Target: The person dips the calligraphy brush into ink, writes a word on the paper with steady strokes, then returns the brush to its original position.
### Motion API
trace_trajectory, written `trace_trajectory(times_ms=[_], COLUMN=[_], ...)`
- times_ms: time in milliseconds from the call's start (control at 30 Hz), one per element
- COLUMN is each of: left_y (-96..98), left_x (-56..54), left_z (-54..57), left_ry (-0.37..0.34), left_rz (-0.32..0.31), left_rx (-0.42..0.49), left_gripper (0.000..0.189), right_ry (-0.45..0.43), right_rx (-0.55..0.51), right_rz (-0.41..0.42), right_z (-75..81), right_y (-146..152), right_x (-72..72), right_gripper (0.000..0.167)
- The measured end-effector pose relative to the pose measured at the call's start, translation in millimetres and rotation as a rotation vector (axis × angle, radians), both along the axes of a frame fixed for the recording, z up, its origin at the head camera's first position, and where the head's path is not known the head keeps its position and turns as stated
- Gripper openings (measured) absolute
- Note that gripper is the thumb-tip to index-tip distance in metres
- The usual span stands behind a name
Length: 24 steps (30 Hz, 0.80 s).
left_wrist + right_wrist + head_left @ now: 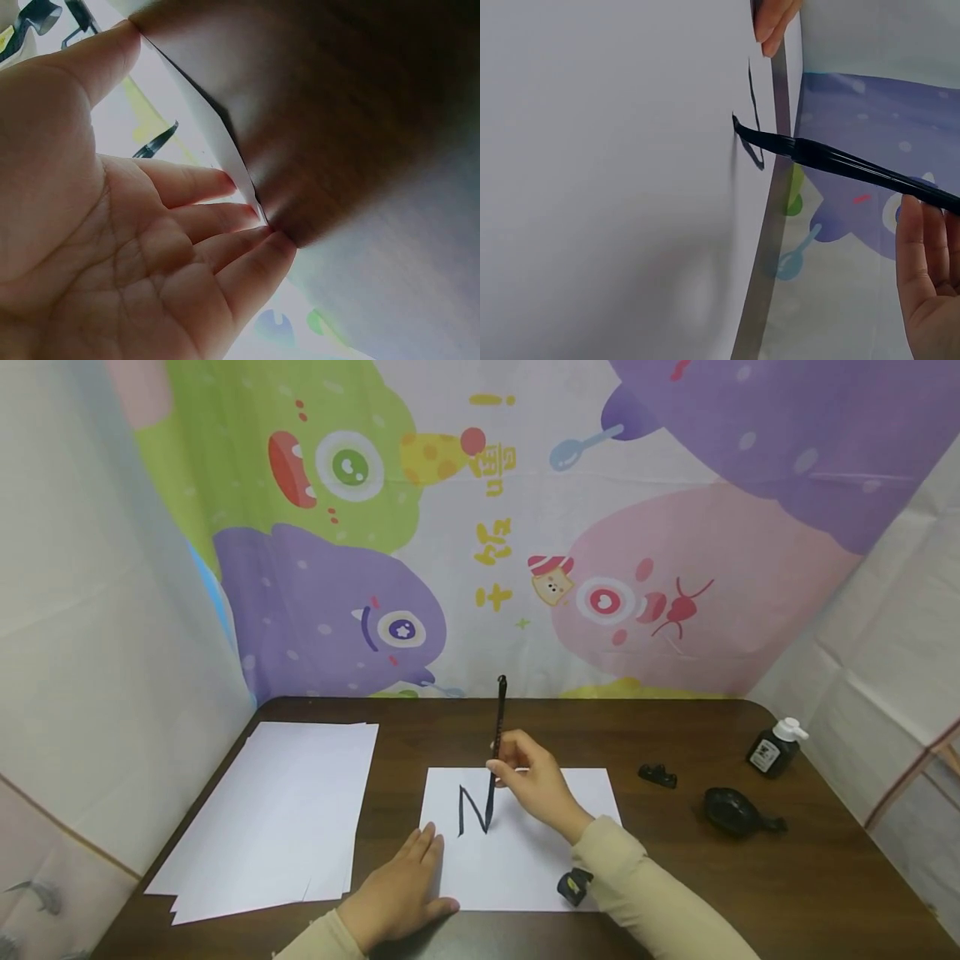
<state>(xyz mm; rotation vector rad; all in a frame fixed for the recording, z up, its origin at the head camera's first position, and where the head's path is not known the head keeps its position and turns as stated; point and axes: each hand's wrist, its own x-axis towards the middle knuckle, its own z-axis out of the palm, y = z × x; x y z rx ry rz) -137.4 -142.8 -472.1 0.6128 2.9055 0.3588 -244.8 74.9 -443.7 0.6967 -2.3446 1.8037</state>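
Observation:
My right hand (536,781) pinches a black writing brush (497,735) partway up its handle, the brush standing nearly upright. Its bent, inky tip (754,136) meets a white sheet of paper (540,852). On that sheet, left of centre, are black strokes (472,810) shaped like an N, and the tip is at the lower end of the diagonal. My left hand (401,885) rests on the sheet's lower left edge, fingers spread and fairly straight. In the left wrist view, the fingertips (225,184) press along the paper's edge.
A stack of white paper (270,818) lies to the left. Rightward on the dark wooden table (675,885) are a black brush rest (657,775), a black ink dish (735,812) and an ink bottle (776,747) with a white cap. A patterned curtain (510,527) hangs behind.

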Motion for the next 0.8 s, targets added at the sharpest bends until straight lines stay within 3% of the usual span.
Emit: trace_trajectory(times_ms=[300, 600, 800], left_y=[-0.8, -1.0, -1.0], left_x=[0.7, -0.1, -0.1], left_z=[0.0, -1.2, -1.2], left_ry=[0.008, 0.018, 0.014], left_rz=[-0.005, -0.011, -0.010], left_rx=[0.002, 0.000, 0.000], left_gripper=[0.089, 0.089, 0.089], right_ry=[-0.008, -0.020, 0.013], right_rx=[0.012, 0.029, 0.045], right_rz=[-0.008, -0.018, -0.050], right_z=[-5.0, 5.0, -3.5], right_y=[-3, -8, -8], right_x=[-7.5, -8.5, -19.4], right_gripper=[0.021, 0.020, 0.020])
